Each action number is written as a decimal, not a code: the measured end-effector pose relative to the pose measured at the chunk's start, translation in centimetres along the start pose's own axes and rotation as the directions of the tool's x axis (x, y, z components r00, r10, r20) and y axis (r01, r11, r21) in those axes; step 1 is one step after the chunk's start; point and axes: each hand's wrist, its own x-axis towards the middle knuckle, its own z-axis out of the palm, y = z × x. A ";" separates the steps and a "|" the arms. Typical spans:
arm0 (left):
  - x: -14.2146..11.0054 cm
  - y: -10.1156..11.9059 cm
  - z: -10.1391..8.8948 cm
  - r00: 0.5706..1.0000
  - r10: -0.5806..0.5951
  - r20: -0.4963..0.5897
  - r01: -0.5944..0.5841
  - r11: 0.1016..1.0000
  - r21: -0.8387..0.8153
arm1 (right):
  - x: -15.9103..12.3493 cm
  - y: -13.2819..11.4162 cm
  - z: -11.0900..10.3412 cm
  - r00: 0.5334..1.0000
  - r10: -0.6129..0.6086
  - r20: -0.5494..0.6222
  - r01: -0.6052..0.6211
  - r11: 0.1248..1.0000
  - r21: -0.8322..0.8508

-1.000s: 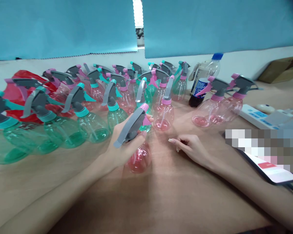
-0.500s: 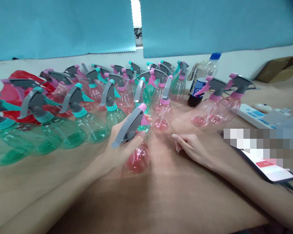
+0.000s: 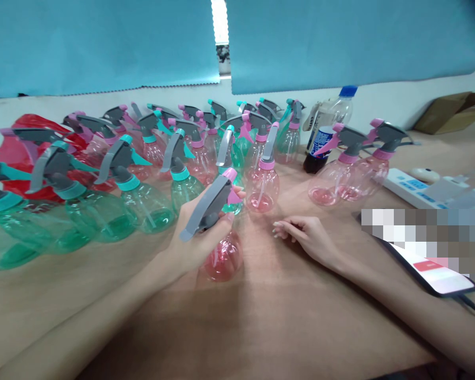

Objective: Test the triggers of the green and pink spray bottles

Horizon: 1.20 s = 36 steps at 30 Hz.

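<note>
My left hand (image 3: 200,224) is wrapped round the neck of a pink spray bottle (image 3: 224,258), just under its grey trigger head with a pink nozzle. The bottle is near the middle of the table, its lower part showing below my fingers. My right hand (image 3: 306,237) rests on the table to the right, fingers loosely bent and slightly apart, with nothing visible in them. Behind and between the hands stands another pink spray bottle (image 3: 263,190). Green spray bottles (image 3: 148,208) with turquoise collars line up left of my left hand.
Many more pink and green spray bottles crowd the back, beside a red plastic bag (image 3: 35,124). Two pink spray bottles (image 3: 328,184) stand at right before a cola bottle (image 3: 320,145). A power strip (image 3: 411,187), a phone (image 3: 443,277) and a cardboard box (image 3: 451,113) lie farther right.
My right hand has shifted slightly left and its fingers have loosened, reaching out a little more. The left hand keeps its grip on the pink spray bottle in nearly the same place.
</note>
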 end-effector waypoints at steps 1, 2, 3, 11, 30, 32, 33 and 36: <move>0.0 0.1 0.0 1.000 0.005 -0.001 -0.005 1.000 0.001 | 0.0 0.0 0.0 1.000 0.004 -0.002 -0.004 1.000 0.009; 0.0 0.1 0.0 1.000 0.009 -0.004 -0.009 1.000 0.002 | 0.0 0.0 0.0 1.000 0.004 -0.009 -0.004 1.000 0.010; 0.1 0.1 0.0 1.000 0.012 -0.007 -0.012 1.000 0.003 | 0.0 0.0 0.0 1.000 0.002 -0.019 -0.002 1.000 0.004; 0.1 -0.2 0.0 1.000 0.003 -0.010 -0.003 1.000 0.030 | -0.2 -0.2 0.0 0.999 0.007 -0.045 -0.006 1.000 0.027; 0.1 -0.2 0.1 0.999 0.023 -0.022 -0.023 1.000 0.013 | 0.3 0.2 -0.2 0.998 -0.006 -0.070 0.011 0.997 0.082; 0.1 -0.3 0.1 0.999 0.032 -0.025 -0.032 0.999 0.011 | 0.2 0.2 -0.2 0.998 -0.031 -0.058 0.033 0.998 0.045; 0.1 -0.3 0.1 0.999 0.036 -0.025 -0.036 0.999 0.010 | 0.2 0.1 -0.2 0.998 -0.042 -0.056 0.044 0.999 0.030; 0.2 -0.4 0.0 0.999 0.045 -0.020 -0.045 0.999 0.010 | 0.0 0.1 -0.2 0.995 -0.051 -0.087 0.053 0.998 0.032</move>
